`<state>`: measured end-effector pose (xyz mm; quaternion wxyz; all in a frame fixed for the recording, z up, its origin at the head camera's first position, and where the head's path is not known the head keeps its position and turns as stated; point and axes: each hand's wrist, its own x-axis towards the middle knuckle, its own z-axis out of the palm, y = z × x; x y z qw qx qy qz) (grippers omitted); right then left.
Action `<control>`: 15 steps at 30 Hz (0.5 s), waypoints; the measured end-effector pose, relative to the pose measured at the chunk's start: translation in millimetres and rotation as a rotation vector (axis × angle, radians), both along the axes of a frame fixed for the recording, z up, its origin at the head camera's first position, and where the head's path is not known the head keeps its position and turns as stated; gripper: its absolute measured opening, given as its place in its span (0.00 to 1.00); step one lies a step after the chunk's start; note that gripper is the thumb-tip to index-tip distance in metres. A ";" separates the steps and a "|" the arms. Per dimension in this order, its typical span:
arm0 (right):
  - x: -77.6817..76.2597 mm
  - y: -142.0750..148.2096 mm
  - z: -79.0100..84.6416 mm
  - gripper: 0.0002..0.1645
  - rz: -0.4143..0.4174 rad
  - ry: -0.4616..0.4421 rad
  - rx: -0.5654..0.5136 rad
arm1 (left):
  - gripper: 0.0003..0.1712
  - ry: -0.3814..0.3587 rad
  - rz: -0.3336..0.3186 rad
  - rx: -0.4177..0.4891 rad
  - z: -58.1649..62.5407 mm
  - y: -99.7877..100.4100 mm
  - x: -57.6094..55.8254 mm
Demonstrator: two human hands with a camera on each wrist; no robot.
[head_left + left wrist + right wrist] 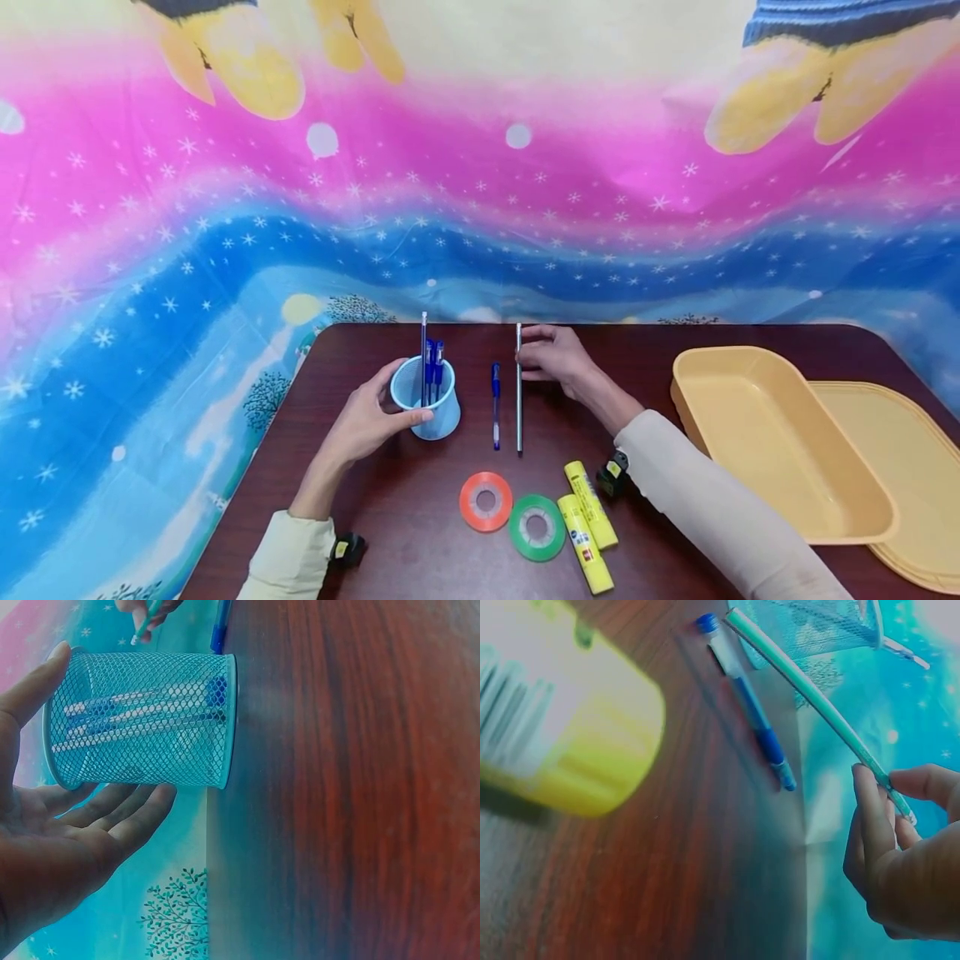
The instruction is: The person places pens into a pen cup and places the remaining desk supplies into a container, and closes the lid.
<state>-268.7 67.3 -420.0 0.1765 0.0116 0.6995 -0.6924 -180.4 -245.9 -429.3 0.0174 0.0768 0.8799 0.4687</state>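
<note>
My left hand holds the light blue mesh pen cup, thumb at the near side of the rim and fingers round the other side. Inside the cup stand two blue pens and a pencil that rises above them. In the left wrist view the mesh cup shows the pens through its wall. My right hand pinches a silvery-green pencil near its upper end, between thumb and fingertips. A blue pen lies on the table between the cup and this pencil.
An orange tape roll, a green tape roll and two yellow glue sticks lie at the near middle. To the right, a yellow plastic box overlaps its lid on the dark table. A printed cloth hangs behind.
</note>
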 end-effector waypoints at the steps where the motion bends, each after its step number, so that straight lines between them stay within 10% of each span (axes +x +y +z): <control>1: 0.2 0.1 1.9 0.29 0.005 0.006 -0.020 | 0.53 -0.001 0.001 -0.002 0.3 0.2 0.0; 15: 9.9 -3.7 29.7 0.22 0.001 0.107 -0.336 | 0.54 -0.007 0.007 -0.014 0.8 1.4 0.9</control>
